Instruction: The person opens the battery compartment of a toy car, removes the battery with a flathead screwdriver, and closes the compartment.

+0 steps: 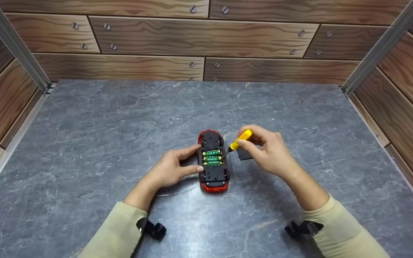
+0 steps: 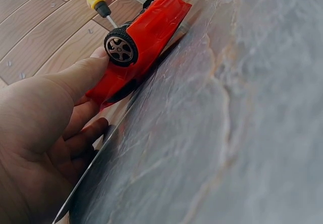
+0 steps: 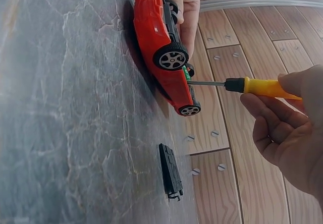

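A red toy car (image 1: 214, 187) lies upside down on the tabletop, its black underside facing up. In its open battery compartment sit three green batteries (image 1: 212, 158) side by side. My left hand (image 1: 169, 166) holds the car from the left, thumb and fingers against its side. With thumb and fingers, my right hand (image 1: 273, 154) grips a screwdriver (image 3: 262, 87) by its yellow handle. The metal shaft points down into the compartment at the right ends of the batteries; its exact contact is too small to tell. Close by lies the black battery cover (image 3: 170, 171), partly under my right hand in the head view.
The grey marbled tabletop (image 1: 120, 118) spreads around the car. Wood-patterned walls (image 1: 206, 37) with metal corner posts (image 1: 385, 46) close in the back and sides. A small black wrist device (image 1: 152, 229) is strapped on each sleeve.
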The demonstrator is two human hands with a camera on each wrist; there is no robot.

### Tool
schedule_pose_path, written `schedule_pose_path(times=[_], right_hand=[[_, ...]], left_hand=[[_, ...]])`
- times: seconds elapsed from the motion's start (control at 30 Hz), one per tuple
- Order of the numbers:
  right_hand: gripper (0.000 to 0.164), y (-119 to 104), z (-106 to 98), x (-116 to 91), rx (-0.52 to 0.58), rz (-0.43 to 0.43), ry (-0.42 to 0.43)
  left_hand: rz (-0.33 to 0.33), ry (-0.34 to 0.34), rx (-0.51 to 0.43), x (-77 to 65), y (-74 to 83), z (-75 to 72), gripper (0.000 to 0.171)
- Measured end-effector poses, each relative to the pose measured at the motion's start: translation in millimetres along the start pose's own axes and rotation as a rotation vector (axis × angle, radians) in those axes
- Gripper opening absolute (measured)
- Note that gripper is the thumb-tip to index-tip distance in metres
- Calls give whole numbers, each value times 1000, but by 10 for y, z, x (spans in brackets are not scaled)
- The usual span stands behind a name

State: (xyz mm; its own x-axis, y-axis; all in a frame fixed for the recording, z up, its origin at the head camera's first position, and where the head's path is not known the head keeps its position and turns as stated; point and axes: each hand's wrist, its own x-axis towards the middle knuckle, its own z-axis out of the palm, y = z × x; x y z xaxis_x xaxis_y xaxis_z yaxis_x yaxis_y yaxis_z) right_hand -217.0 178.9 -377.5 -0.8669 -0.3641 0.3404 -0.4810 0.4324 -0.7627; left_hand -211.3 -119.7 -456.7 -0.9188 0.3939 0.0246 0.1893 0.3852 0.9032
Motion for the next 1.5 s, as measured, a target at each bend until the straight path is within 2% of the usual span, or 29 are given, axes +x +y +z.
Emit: schedule_pose_path(times=[0.33,0.63,1.07,1.5], right_hand=[[11,53,31,0,37,19,9],[10,99,33,-18,117,36,26],[12,132,28,-47,158,73,72],[11,184,34,-77,253,83,100]], left_hand=[[-27,10,-5,-25,-26,-12,75],[2,2,-12,-20,-29,3,73],[1,-3,-8,-9,2,10,75],[7,-3,13,2,15,0,74]])
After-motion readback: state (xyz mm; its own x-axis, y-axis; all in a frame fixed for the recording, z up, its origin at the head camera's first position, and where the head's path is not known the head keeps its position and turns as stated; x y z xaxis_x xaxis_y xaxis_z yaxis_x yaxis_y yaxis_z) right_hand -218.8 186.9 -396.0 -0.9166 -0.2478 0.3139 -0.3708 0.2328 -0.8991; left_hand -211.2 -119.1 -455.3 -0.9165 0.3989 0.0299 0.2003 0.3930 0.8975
